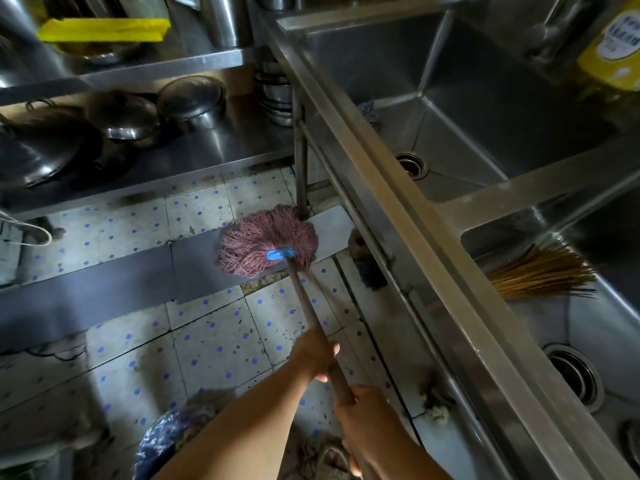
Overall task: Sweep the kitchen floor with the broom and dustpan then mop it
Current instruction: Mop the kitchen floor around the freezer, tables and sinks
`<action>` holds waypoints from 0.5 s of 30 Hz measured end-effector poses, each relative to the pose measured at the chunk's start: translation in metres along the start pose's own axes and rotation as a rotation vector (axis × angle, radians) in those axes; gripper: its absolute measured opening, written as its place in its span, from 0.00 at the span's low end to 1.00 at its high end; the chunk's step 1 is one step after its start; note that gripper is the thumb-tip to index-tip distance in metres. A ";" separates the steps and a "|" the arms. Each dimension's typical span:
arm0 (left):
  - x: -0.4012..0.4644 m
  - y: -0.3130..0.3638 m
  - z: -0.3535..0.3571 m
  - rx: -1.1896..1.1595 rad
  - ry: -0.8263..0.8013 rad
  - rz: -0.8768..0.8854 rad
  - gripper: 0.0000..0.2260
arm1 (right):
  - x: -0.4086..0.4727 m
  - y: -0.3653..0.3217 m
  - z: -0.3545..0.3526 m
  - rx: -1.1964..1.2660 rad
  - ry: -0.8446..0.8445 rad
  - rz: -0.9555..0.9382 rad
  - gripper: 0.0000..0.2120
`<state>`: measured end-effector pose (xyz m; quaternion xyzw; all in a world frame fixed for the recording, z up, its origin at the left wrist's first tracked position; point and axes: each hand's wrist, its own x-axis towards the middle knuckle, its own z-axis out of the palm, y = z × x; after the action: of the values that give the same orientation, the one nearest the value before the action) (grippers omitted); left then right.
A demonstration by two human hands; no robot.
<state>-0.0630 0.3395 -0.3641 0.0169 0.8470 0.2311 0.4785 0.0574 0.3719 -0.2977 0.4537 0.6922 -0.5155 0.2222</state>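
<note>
To your right a steel sink (450, 140) runs along; a yellow bottle (613, 43) stands at its corner; pots (128, 119) crowd your lower shelf (214, 147).

Dim; steel glare; curved, blurred edges

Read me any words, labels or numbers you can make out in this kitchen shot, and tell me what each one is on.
Nothing here can be read for certain.
Yellow container at the top right, behind the sink: dark print on its white label, too blurred to read.
Mop, yellow strip on the shelf, pots: no text visible.
</note>
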 end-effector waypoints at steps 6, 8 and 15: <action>0.044 0.009 -0.037 0.013 0.103 0.021 0.10 | 0.049 -0.037 0.016 0.039 -0.009 0.018 0.11; 0.062 0.014 -0.051 0.025 0.128 0.044 0.10 | 0.069 -0.053 0.022 0.057 -0.019 0.041 0.12; 0.084 0.010 -0.055 -0.011 0.110 0.040 0.11 | 0.089 -0.054 0.032 0.049 -0.024 0.073 0.13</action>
<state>-0.1555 0.3489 -0.4028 0.0185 0.8702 0.2458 0.4266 -0.0378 0.3748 -0.3510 0.4777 0.6595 -0.5294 0.2381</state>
